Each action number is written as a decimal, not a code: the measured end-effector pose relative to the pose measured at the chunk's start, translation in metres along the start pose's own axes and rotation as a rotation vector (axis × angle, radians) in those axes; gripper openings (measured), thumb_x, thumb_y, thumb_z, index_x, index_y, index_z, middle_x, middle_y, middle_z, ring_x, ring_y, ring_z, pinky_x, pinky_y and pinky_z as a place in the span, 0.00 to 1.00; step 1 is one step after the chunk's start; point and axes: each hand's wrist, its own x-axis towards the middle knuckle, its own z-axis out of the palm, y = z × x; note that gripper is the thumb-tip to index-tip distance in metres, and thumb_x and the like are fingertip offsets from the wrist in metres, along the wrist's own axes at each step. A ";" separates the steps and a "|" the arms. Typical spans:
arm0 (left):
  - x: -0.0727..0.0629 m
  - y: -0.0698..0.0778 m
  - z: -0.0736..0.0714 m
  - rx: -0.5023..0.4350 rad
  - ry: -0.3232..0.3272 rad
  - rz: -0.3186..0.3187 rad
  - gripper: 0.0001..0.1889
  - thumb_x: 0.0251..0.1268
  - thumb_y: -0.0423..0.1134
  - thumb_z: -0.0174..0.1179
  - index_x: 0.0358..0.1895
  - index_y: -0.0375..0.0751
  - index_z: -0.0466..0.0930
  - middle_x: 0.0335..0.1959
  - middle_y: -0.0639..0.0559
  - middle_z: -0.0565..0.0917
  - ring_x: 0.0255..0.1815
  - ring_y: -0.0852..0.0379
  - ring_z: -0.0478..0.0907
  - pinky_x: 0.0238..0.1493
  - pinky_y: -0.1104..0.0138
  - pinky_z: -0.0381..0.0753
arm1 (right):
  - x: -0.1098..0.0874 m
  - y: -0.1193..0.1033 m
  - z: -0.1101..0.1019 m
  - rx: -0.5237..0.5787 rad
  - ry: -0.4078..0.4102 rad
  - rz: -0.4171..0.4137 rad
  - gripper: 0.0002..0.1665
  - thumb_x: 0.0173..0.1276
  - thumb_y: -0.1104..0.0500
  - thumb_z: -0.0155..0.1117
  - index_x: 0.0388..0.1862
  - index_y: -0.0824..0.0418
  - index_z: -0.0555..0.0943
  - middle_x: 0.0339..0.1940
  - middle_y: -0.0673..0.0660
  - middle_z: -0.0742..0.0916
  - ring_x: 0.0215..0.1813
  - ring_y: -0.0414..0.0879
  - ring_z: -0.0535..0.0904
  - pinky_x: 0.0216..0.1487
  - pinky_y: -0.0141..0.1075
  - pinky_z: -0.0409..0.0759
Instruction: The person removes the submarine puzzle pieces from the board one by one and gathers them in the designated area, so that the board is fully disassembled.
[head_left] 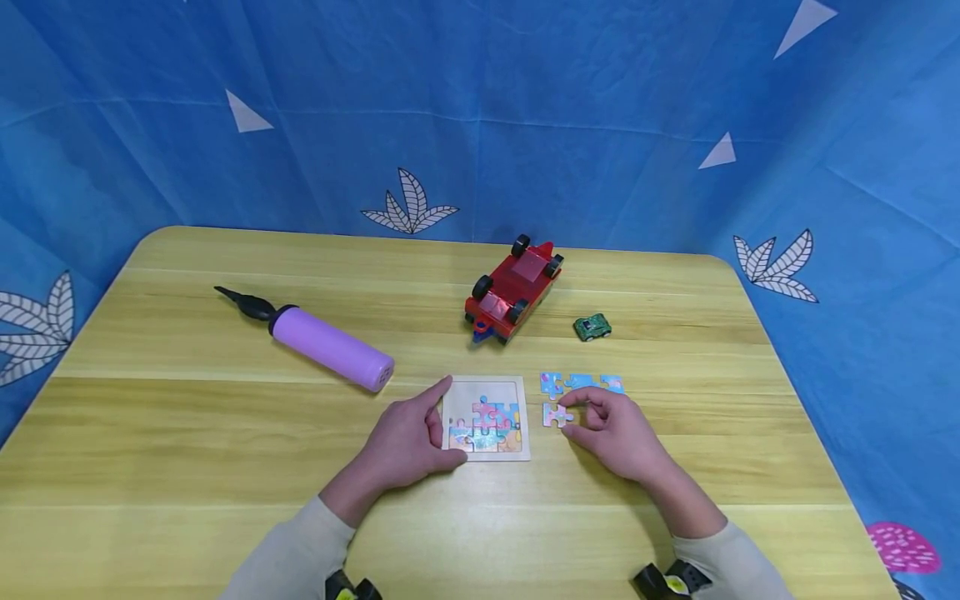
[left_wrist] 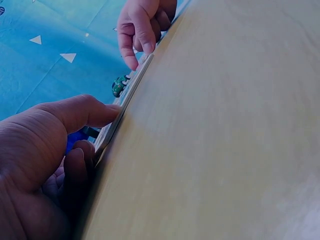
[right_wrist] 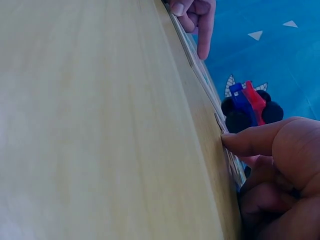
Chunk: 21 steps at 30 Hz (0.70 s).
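A square puzzle board (head_left: 487, 382) with a pale frame lies on the table, partly filled with pink and blue pieces in its lower and right parts. My left hand (head_left: 407, 437) grips its left side, thumb at the lower left corner and index finger at the upper left. Just right of the board, my right hand (head_left: 617, 433) pinches a jigsaw piece (head_left: 554, 415) between thumb and index finger, low over the wood. Above that piece lie a few loose blue jigsaw pieces (head_left: 579, 381) in a row. From the right wrist view, the right thumb (right_wrist: 240, 142) touches the piece's edge.
Behind the board a red toy truck (head_left: 517, 283) lies with its wheels up. A small green toy car (head_left: 592, 327) stands right of it. To the left lies a purple hand pump (head_left: 330, 346) with a black nozzle. Blue cloth (head_left: 480, 125) hangs behind the wooden table (head_left: 187, 450).
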 end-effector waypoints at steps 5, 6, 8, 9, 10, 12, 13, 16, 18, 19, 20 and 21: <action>0.000 0.000 0.000 -0.007 -0.004 -0.006 0.54 0.45 0.44 0.80 0.76 0.36 0.60 0.21 0.59 0.75 0.20 0.60 0.70 0.31 0.65 0.72 | 0.001 0.002 0.000 0.013 -0.004 0.004 0.14 0.63 0.66 0.73 0.47 0.59 0.84 0.15 0.44 0.62 0.20 0.37 0.56 0.42 0.35 0.69; 0.000 0.000 0.000 -0.008 -0.005 -0.007 0.54 0.45 0.44 0.80 0.76 0.36 0.60 0.21 0.59 0.75 0.20 0.60 0.70 0.31 0.65 0.72 | 0.001 0.002 0.000 0.015 -0.005 0.005 0.14 0.63 0.66 0.73 0.47 0.59 0.84 0.15 0.44 0.62 0.20 0.37 0.56 0.42 0.35 0.69; 0.000 0.000 0.000 -0.010 -0.005 -0.008 0.53 0.45 0.44 0.80 0.76 0.36 0.60 0.22 0.58 0.75 0.20 0.60 0.70 0.30 0.65 0.72 | 0.002 0.002 0.000 0.018 -0.006 0.006 0.14 0.63 0.65 0.73 0.47 0.59 0.85 0.15 0.44 0.62 0.20 0.37 0.56 0.42 0.35 0.69; 0.000 0.000 0.000 -0.010 -0.005 -0.008 0.53 0.45 0.44 0.80 0.76 0.36 0.60 0.22 0.58 0.75 0.21 0.60 0.70 0.30 0.65 0.72 | 0.002 0.002 0.000 0.017 -0.006 0.006 0.14 0.63 0.65 0.73 0.47 0.59 0.85 0.15 0.44 0.62 0.20 0.37 0.55 0.42 0.35 0.69; 0.000 0.000 0.000 -0.009 -0.004 -0.006 0.53 0.45 0.44 0.80 0.76 0.36 0.60 0.22 0.59 0.75 0.21 0.60 0.70 0.31 0.65 0.72 | 0.002 0.003 0.000 0.017 -0.006 0.009 0.13 0.63 0.65 0.73 0.47 0.59 0.85 0.15 0.44 0.62 0.20 0.37 0.55 0.42 0.35 0.69; 0.000 -0.001 0.000 -0.007 -0.003 -0.004 0.53 0.45 0.44 0.80 0.76 0.36 0.60 0.22 0.59 0.75 0.21 0.60 0.70 0.31 0.65 0.72 | 0.002 0.003 0.000 0.018 -0.006 0.014 0.13 0.63 0.65 0.72 0.47 0.59 0.85 0.15 0.44 0.62 0.20 0.38 0.55 0.42 0.36 0.69; 0.000 -0.001 0.000 -0.006 -0.001 -0.002 0.53 0.45 0.44 0.80 0.76 0.36 0.60 0.21 0.59 0.75 0.21 0.60 0.70 0.31 0.65 0.73 | 0.002 0.003 0.001 0.019 -0.006 0.015 0.13 0.63 0.65 0.72 0.47 0.59 0.85 0.15 0.44 0.62 0.20 0.38 0.55 0.42 0.36 0.69; 0.000 -0.001 0.001 -0.002 0.001 0.005 0.53 0.45 0.44 0.80 0.76 0.36 0.61 0.21 0.59 0.75 0.20 0.61 0.70 0.31 0.65 0.73 | 0.002 0.004 0.001 0.025 -0.009 0.021 0.13 0.63 0.65 0.72 0.47 0.59 0.85 0.15 0.44 0.62 0.20 0.38 0.55 0.42 0.35 0.69; 0.000 -0.001 0.000 -0.002 0.002 0.008 0.53 0.45 0.44 0.80 0.76 0.36 0.61 0.21 0.59 0.75 0.20 0.61 0.70 0.31 0.65 0.73 | 0.002 0.004 0.001 0.028 -0.011 0.023 0.13 0.63 0.65 0.72 0.48 0.59 0.85 0.15 0.44 0.61 0.20 0.38 0.55 0.42 0.35 0.69; 0.000 0.000 0.000 -0.003 0.002 0.010 0.53 0.45 0.44 0.80 0.76 0.36 0.61 0.21 0.59 0.75 0.20 0.61 0.70 0.31 0.65 0.73 | 0.002 0.004 0.001 0.030 -0.010 0.024 0.13 0.63 0.65 0.72 0.48 0.59 0.85 0.15 0.44 0.61 0.20 0.38 0.55 0.43 0.35 0.69; 0.000 0.000 0.000 -0.003 0.002 0.011 0.53 0.45 0.44 0.80 0.76 0.35 0.61 0.21 0.59 0.75 0.20 0.61 0.70 0.31 0.65 0.73 | 0.002 0.004 0.001 0.030 -0.010 0.024 0.13 0.63 0.65 0.72 0.48 0.59 0.85 0.15 0.44 0.61 0.20 0.38 0.55 0.43 0.35 0.69; 0.000 0.000 0.000 -0.003 0.002 0.011 0.53 0.45 0.44 0.80 0.76 0.35 0.61 0.21 0.59 0.75 0.20 0.61 0.70 0.31 0.65 0.73 | 0.002 0.004 0.001 0.031 -0.010 0.022 0.13 0.63 0.66 0.72 0.48 0.59 0.85 0.15 0.44 0.61 0.20 0.38 0.55 0.43 0.35 0.69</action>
